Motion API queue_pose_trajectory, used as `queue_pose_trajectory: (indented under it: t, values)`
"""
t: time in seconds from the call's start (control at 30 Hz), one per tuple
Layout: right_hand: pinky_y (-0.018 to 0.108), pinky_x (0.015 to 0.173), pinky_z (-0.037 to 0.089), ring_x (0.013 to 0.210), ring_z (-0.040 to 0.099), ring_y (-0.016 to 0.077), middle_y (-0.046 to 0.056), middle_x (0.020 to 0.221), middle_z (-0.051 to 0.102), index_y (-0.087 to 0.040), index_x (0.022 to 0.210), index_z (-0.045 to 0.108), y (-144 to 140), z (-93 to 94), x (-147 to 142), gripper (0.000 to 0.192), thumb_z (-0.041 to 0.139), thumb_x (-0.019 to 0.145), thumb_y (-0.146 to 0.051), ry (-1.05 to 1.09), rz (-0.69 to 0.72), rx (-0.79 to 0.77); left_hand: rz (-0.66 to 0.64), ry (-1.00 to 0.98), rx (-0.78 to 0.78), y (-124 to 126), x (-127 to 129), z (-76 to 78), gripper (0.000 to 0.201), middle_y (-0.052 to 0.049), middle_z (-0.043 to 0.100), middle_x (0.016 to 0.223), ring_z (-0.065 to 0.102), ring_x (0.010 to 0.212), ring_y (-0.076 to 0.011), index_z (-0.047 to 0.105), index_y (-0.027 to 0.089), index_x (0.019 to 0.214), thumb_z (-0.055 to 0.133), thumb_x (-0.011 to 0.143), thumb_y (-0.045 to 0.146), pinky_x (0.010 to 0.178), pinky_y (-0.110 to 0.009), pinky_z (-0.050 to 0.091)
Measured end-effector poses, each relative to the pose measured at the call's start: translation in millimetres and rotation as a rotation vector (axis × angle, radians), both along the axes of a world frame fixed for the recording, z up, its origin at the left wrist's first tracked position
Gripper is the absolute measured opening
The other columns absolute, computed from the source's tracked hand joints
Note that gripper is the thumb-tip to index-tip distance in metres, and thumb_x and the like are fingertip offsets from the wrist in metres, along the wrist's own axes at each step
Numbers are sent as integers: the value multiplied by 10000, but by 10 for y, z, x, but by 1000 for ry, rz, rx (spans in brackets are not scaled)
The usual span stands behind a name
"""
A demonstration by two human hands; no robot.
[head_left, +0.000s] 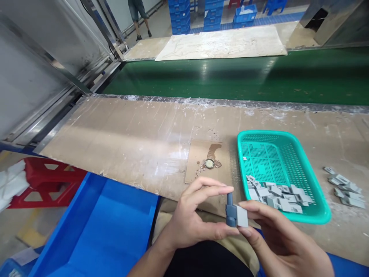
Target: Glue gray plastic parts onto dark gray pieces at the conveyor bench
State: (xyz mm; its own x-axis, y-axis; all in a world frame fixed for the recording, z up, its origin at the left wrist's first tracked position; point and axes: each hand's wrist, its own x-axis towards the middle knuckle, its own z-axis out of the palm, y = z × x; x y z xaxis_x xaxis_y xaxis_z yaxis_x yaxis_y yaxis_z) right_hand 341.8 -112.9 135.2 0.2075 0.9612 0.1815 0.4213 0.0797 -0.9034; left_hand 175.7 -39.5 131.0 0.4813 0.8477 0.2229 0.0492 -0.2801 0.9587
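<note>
Item in our hands: grey plastic part (pixel 235 215), pinched between left hand (pixel 190 219) and right hand (pixel 276 238) fingertips, beside our teal basket (pixel 317 215) holding similar grey pieces (pixel 276 194).

A workbench (pixel 129 130) covered with scuffed brown board is seen. On it are set a teal basket (pixel 314 215), a small cardboard sheet (pixel 198 163) bearing a round metal cap (pixel 209 164), and loose grey parts (pixel 344 186) at the right.
</note>
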Motion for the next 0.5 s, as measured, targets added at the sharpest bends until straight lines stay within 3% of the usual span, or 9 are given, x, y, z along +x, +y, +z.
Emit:
queue_pose_trajectory:
  t: [0.23,0.37,0.5]
  values:
    - [151,585,554,647,687,149,-8,769,718,-257,913,669,45,86,-57,137,675,798,-330,175,-40,-61,55,-77,14,-18,10,-38,695,-36,590,1049,597,978,-194,624,332,1157,854,502,288,882,-314,503]
    - [173,571,550,618,677,160,9,725,711,-239,865,679,37,79,-81,155,680,788,-373,154,-95,-72,70,-68,9,-15,-2,-30,672,-33,603,1027,603,972,-197,641,328,1125,858,492,272,879,-323,505]
    - [171,580,557,664,690,166,10,782,722,-238,889,682,62,9,-39,141,669,797,-344,91,-37,-71,87,-22,-14,11,-9,20,628,-27,610,1010,603,973,-196,654,313,1086,862,495,283,884,-324,499]
